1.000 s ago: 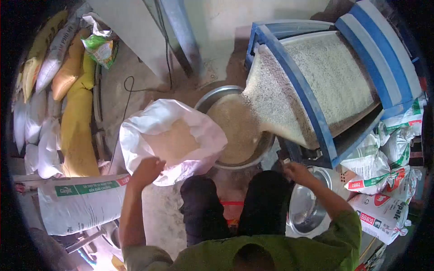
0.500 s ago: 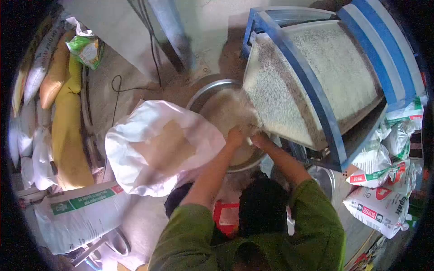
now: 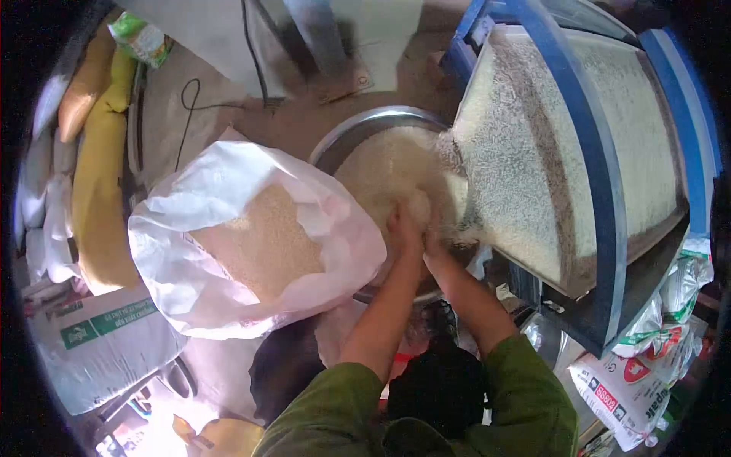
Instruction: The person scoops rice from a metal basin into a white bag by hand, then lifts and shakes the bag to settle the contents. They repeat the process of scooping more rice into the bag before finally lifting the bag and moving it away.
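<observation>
A large metal basin (image 3: 346,126) holds a heap of pale rice grains (image 3: 396,164). My left hand (image 3: 403,226) and my right hand (image 3: 432,234) are side by side in the basin, cupped together around a small mound of the grain. The fingers are partly hidden and slightly blurred. To the right of the basin, a sloping tray (image 3: 506,152) covered in grains has its lower lip over the rim, and grains spill off it. An open white sack (image 3: 167,244), filled with tan grain (image 3: 274,244), stands left of my hands.
The tray's blue frame (image 3: 601,167) rises at the right. Full sacks lie at left, including a long yellow one (image 3: 103,206) and a printed white one (image 3: 99,343). Printed white bags (image 3: 620,396) are stacked at lower right. A black cable (image 3: 186,107) runs over the floor.
The view has shifted, so the sack sits further left and the tray further right. My hands have come closer together, with a pale mound of rice now showing between them.
</observation>
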Motion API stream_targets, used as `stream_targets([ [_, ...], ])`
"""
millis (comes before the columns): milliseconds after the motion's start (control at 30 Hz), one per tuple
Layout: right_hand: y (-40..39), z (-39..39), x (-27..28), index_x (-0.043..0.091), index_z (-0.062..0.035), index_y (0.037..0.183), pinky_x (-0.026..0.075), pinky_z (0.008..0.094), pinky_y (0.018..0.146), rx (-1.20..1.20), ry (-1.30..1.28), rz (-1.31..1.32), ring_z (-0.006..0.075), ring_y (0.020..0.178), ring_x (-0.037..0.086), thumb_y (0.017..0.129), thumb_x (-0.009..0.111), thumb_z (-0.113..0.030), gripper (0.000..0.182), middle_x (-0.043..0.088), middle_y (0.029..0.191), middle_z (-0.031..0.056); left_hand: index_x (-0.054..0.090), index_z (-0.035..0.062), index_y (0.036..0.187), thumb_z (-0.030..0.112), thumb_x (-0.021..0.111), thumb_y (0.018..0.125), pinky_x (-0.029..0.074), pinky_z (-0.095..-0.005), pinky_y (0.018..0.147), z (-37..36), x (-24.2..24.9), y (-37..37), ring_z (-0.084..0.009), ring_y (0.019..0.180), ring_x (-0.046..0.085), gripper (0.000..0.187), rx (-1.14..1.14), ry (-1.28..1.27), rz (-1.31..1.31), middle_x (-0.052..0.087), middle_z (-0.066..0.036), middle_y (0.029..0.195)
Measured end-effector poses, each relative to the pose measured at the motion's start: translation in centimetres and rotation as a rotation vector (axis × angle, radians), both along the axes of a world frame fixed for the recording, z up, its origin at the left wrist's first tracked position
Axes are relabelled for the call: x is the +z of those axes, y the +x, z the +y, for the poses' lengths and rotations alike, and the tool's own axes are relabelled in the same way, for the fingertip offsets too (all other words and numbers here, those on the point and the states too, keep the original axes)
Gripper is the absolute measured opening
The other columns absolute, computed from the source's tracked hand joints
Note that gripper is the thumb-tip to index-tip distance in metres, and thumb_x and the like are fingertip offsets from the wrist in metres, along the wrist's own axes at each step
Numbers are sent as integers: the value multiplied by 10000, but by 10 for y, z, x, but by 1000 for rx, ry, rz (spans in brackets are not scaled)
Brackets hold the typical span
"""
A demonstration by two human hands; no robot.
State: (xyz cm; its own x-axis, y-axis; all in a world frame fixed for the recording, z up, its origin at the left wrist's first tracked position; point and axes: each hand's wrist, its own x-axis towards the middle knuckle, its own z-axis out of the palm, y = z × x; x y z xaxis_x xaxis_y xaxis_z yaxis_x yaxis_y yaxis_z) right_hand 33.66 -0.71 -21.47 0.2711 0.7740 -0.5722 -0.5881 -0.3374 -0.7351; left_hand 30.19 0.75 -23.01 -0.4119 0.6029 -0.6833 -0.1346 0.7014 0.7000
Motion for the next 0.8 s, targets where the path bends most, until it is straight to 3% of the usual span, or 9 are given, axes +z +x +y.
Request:
stream_targets([
  [67,6,5,3,433,-41,1084,350,320,839,-28,-86,166,208,949,459,810,389,-339,407,475,1047,94,529,-26,887,273,440,821,413,-293,672,1,1,-3,-196,753,520,319,351,289,-383,550,-98,824],
  [200,-8,12,37,521,-31,920,403,312,738,-88,-68,289,206,790,520,803,374,-290,320,546,869,74,525,-3,828,279,447,822,454,-310,639,-3,80,-18,-202,709,534,293,463,412,-492,534,-97,801],
  [400,-23,14,135,535,-7,878,416,291,698,34,198,323,193,756,532,802,378,-270,315,554,838,77,533,32,743,243,445,836,441,-260,635,-8,152,-39,-130,687,518,246,446,610,-498,541,-48,741],
  [433,-26,15,136,542,6,880,419,285,704,81,157,-34,180,758,541,820,353,-235,312,563,839,95,532,29,749,256,441,835,442,-265,626,-9,160,-49,-133,678,514,259,466,626,-504,539,-50,731],
  [533,-73,13,180,563,2,902,417,271,730,346,427,-255,172,784,549,843,330,-197,312,578,872,112,525,20,834,286,423,833,437,-274,618,-10,192,-88,-152,682,504,285,551,681,-629,531,-67,738],
  [633,-114,20,146,533,27,971,343,360,857,820,703,-668,291,970,475,821,438,-241,321,509,1016,202,480,12,980,283,411,827,440,-303,673,-14,157,-161,-208,790,512,319,716,561,-423,506,-135,912],
  [733,-103,20,146,535,-18,997,294,339,904,943,775,-974,288,1032,435,804,471,-212,280,492,1077,166,455,4,1033,275,417,826,424,-318,732,-10,160,-180,-226,885,488,343,756,600,-240,476,-146,1016],
  [767,-93,24,148,535,-18,997,294,339,904,936,770,-978,288,1032,435,804,471,-212,280,492,1077,166,447,-1,1047,269,425,825,409,-324,765,-8,167,-180,-225,928,470,350,769,634,-105,464,-142,1053],
  [800,-77,25,148,544,-25,987,340,315,843,946,470,-653,244,952,480,796,489,-212,272,528,1018,132,447,-1,1047,269,425,825,409,-324,765,-7,169,-172,-225,928,470,350,761,623,-110,464,-142,1053],
])
